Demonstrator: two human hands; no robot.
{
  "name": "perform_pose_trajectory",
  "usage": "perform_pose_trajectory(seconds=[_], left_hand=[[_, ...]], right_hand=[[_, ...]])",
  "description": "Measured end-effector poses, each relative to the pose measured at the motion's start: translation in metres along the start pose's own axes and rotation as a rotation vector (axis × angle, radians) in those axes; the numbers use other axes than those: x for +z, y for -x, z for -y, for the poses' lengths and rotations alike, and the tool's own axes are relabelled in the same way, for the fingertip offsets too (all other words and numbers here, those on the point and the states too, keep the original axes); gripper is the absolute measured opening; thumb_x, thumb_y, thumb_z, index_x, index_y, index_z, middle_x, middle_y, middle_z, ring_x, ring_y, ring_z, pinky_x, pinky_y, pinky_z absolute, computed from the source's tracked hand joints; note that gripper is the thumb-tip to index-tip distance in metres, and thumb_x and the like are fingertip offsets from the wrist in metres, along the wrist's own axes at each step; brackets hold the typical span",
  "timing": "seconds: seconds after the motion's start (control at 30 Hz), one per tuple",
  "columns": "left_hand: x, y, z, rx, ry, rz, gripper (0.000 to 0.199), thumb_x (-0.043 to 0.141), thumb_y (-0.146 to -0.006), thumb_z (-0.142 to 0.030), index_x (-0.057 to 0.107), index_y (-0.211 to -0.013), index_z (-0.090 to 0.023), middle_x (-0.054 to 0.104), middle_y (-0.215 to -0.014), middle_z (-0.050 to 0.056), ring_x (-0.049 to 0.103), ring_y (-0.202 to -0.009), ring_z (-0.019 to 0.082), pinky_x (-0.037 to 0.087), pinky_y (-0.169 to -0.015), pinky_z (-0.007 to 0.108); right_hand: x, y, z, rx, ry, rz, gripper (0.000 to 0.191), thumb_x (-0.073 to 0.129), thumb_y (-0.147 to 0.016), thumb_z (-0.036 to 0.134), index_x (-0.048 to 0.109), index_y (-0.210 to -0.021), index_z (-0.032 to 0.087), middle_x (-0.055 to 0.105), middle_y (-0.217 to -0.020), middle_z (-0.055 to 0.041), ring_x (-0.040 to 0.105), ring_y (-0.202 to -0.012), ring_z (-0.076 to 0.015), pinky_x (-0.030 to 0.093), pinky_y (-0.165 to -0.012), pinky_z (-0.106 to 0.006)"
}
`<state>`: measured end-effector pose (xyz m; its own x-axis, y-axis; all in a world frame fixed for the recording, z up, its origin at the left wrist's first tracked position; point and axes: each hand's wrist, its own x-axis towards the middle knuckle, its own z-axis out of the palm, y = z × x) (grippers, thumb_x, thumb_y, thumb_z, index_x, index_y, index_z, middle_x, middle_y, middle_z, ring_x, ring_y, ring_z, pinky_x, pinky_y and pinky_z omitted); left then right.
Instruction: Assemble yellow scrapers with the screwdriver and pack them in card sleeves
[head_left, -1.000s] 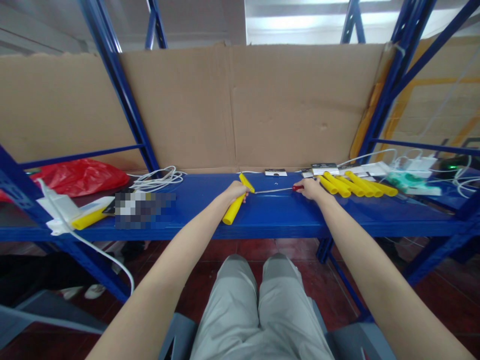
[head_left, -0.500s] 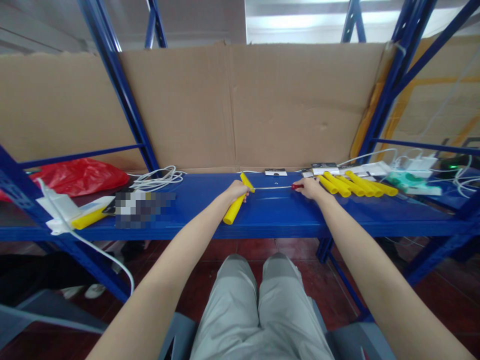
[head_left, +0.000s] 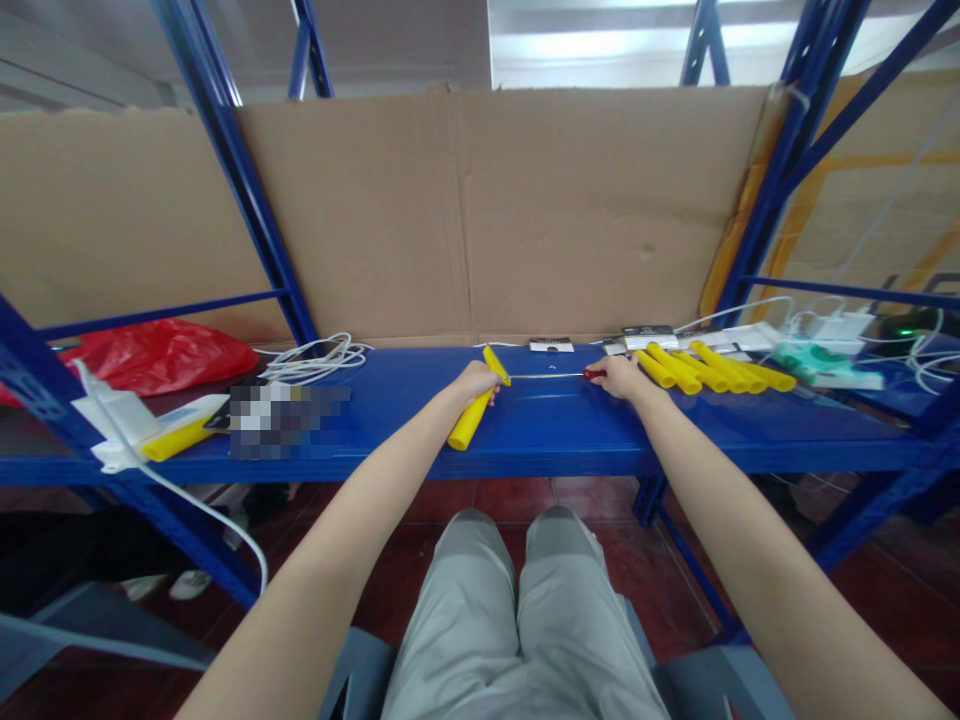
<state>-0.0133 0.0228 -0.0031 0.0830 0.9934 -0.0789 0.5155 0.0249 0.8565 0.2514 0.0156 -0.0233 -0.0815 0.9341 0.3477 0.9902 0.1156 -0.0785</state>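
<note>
My left hand [head_left: 478, 380] is wrapped round a yellow tube-like piece [head_left: 469, 424], which lies slanted with its thick end toward me. Its narrower far part pokes out beyond my fingers. In my right hand [head_left: 621, 377] is a screwdriver [head_left: 547, 376] with a red handle, held level with its long metal shaft pointing left. The shaft's tip meets the yellow piece beside my left fingers; the exact contact is too small to make out. Several similar yellow tubes [head_left: 724, 372] lie in a row just right of my right hand. Tiny bright bits [head_left: 553, 367] rest behind the shaft.
All this is on a blue metal shelf [head_left: 405, 420] backed by a cardboard sheet [head_left: 585, 220]. Coiled white cable [head_left: 322, 358], a red plastic bag [head_left: 172, 352] and another yellow tube [head_left: 180, 438] are at left. White adapters [head_left: 844, 325] and cables sit at right.
Almost nothing differs. The yellow piece and my left hand have shifted very slightly; the screwdriver stays level against it.
</note>
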Motion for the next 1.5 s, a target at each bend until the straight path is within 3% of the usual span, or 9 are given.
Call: perform_pose_trajectory(seconds=[0.13,0.27,0.43,0.63,0.83,0.97,1.17,1.3,1.5], left_hand=[[-0.002,0.000,0.001,0.034,-0.101,-0.032,0.007,0.053,-0.080,-0.007,0.060,-0.077,-0.007,0.045,-0.044,-0.004,0.044,-0.037,0.009,0.045,-0.049,0.025],[-0.009,-0.001,0.004,0.027,-0.208,-0.096,0.006,0.057,-0.078,-0.010,0.060,-0.074,-0.008,0.046,-0.044,-0.003,0.046,-0.038,0.010,0.045,-0.049,0.025],[-0.017,-0.001,0.007,-0.003,-0.221,-0.126,0.006,0.056,-0.079,-0.011,0.060,-0.078,-0.008,0.051,-0.049,0.000,0.049,-0.040,0.011,0.045,-0.049,0.024],[-0.016,-0.001,0.007,0.048,-0.391,-0.145,0.013,0.054,-0.077,-0.010,0.063,-0.085,-0.005,0.065,-0.067,0.011,0.060,-0.051,0.016,0.046,-0.051,0.025],[-0.016,0.002,0.004,0.047,-0.417,-0.143,0.019,0.053,-0.076,-0.008,0.064,-0.091,-0.003,0.069,-0.079,0.016,0.065,-0.060,0.018,0.046,-0.053,0.024],[-0.015,0.007,0.000,0.050,-0.447,-0.161,0.022,0.055,-0.075,-0.009,0.064,-0.094,-0.003,0.070,-0.081,0.017,0.067,-0.063,0.020,0.047,-0.054,0.024],[-0.014,0.009,-0.002,0.056,-0.471,-0.173,0.023,0.056,-0.076,-0.011,0.064,-0.096,-0.004,0.070,-0.085,0.019,0.068,-0.068,0.022,0.048,-0.055,0.024],[-0.014,0.006,-0.003,0.048,-0.500,-0.173,0.024,0.055,-0.077,-0.012,0.064,-0.097,-0.003,0.070,-0.090,0.020,0.069,-0.075,0.024,0.048,-0.059,0.024],[-0.012,-0.002,-0.002,0.094,-0.613,-0.230,0.027,0.057,-0.076,-0.015,0.064,-0.100,-0.005,0.069,-0.095,0.022,0.067,-0.094,0.028,0.049,-0.070,0.025]], right_hand=[[-0.006,0.004,0.008,-0.046,0.041,0.002,0.030,0.051,-0.083,0.017,0.069,-0.106,0.025,0.069,-0.106,-0.0087,0.059,-0.105,-0.0311,0.026,-0.100,-0.063],[-0.010,0.007,0.018,-0.194,0.031,-0.023,0.027,0.049,-0.085,0.017,0.068,-0.103,0.019,0.068,-0.107,-0.0118,0.061,-0.101,-0.0267,0.041,-0.092,-0.042],[-0.012,0.011,0.028,-0.225,-0.021,-0.023,0.020,0.051,-0.085,0.019,0.060,-0.103,0.018,0.069,-0.099,-0.0099,0.063,-0.089,-0.0219,0.044,-0.072,-0.029],[-0.015,0.015,0.036,-0.212,0.127,-0.065,0.016,0.049,-0.085,0.021,0.054,-0.100,0.018,0.068,-0.092,-0.0112,0.062,-0.083,-0.0235,0.038,-0.063,-0.028],[-0.016,0.016,0.038,-0.228,0.191,-0.080,0.016,0.048,-0.084,0.019,0.054,-0.099,0.018,0.068,-0.090,-0.0100,0.062,-0.079,-0.0221,0.035,-0.062,-0.027],[-0.014,0.015,0.033,-0.263,0.161,-0.125,0.012,0.054,-0.083,0.029,0.059,-0.090,0.021,0.069,-0.092,-0.0080,0.062,-0.082,-0.0224,0.038,-0.063,-0.028],[-0.011,0.014,0.026,-0.239,0.082,-0.099,0.027,0.053,-0.084,0.046,0.067,-0.090,0.024,0.071,-0.097,-0.0061,0.063,-0.087,-0.0228,0.042,-0.067,-0.029],[-0.009,0.012,0.028,-0.224,0.078,-0.053,0.026,0.055,-0.083,0.045,0.065,-0.093,0.023,0.071,-0.092,-0.0066,0.064,-0.082,-0.0229,0.041,-0.064,-0.029],[-0.009,0.012,0.034,-0.224,0.106,-0.099,0.014,0.058,-0.082,0.032,0.056,-0.091,0.023,0.068,-0.081,-0.0041,0.061,-0.070,-0.0195,0.033,-0.056,-0.025]])
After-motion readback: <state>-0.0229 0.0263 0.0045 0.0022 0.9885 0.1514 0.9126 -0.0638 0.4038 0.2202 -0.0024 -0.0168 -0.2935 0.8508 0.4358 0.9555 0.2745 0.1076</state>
